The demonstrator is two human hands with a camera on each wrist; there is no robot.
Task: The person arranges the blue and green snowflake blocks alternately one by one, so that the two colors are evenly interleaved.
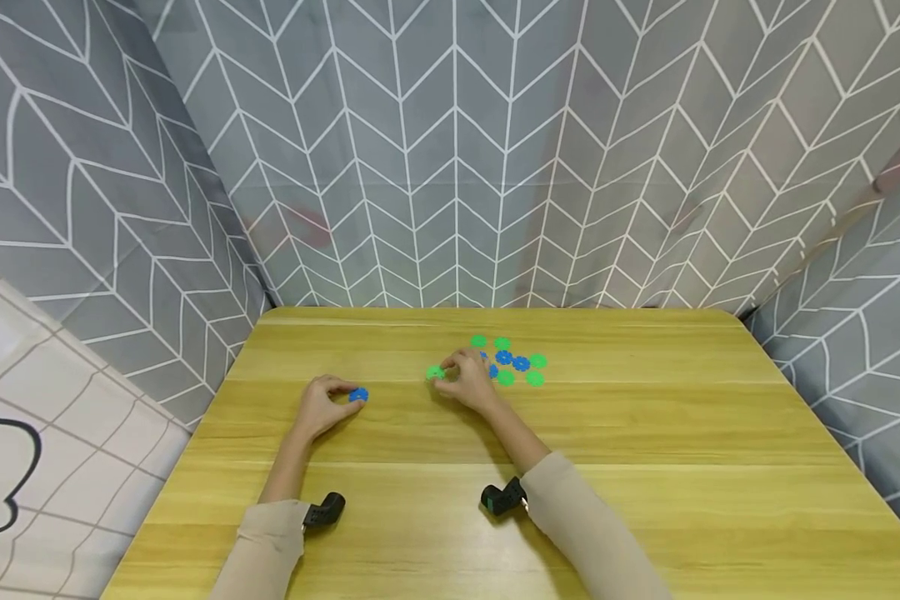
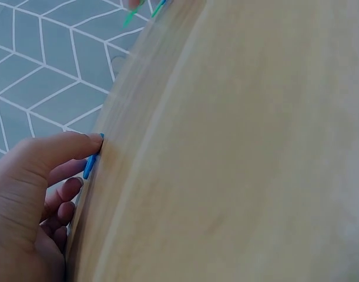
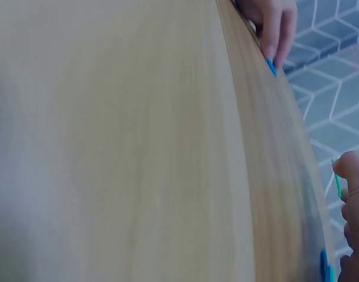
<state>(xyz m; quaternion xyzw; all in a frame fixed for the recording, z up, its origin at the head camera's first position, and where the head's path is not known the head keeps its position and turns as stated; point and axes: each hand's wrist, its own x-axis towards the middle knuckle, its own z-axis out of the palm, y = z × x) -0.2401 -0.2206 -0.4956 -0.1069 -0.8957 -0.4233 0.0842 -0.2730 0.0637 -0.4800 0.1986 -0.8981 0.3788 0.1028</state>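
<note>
My left hand (image 1: 321, 410) pinches a small blue notched disc (image 1: 358, 395) between thumb and fingers, left of the middle of the table. In the left wrist view this disc (image 2: 92, 161) is seen nearly edge-on, at the fingertips. To the right, my right hand (image 1: 471, 383) pinches a green notched disc (image 1: 434, 372) by its right side. The right wrist view shows the green disc (image 3: 337, 179) raised off the tabletop. Just beyond and right of that hand lies a loose group of discs, including a blue one (image 1: 503, 357) and a green one (image 1: 535, 378); the hand partly hides some blue ones.
The wooden table (image 1: 645, 433) reaches back to a grey curtain (image 1: 450, 167) with a white zigzag pattern. Black wrist cameras, left (image 1: 326, 509) and right (image 1: 501, 497), stick out from the sleeves. A white patterned cloth (image 1: 67, 483) hangs at the left.
</note>
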